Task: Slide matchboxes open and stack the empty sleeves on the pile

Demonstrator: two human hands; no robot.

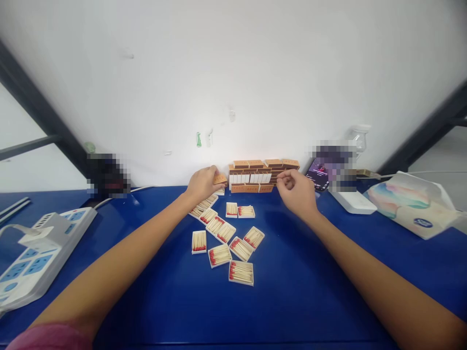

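Note:
My left hand [203,183] pinches an orange matchbox [219,179] just left of a stack of matchboxes [251,188] against the wall. My right hand [297,190] is at the stack's right side, fingers curled and tips close to it; whatever they may hold is hidden. Orange and brown sides show on most stacked boxes, with a row of white ends across the middle. In front lie several open trays of red-tipped matches [241,272]. Some trays [204,206] extend under my left wrist, partly covered.
On the blue table [292,301], a white power strip [40,257] with a plugged-in charger lies left. A phone [317,172] leans at the back right, near a white device [353,200] and a tissue pack [412,204]. The white wall [233,73] rises directly behind the stack.

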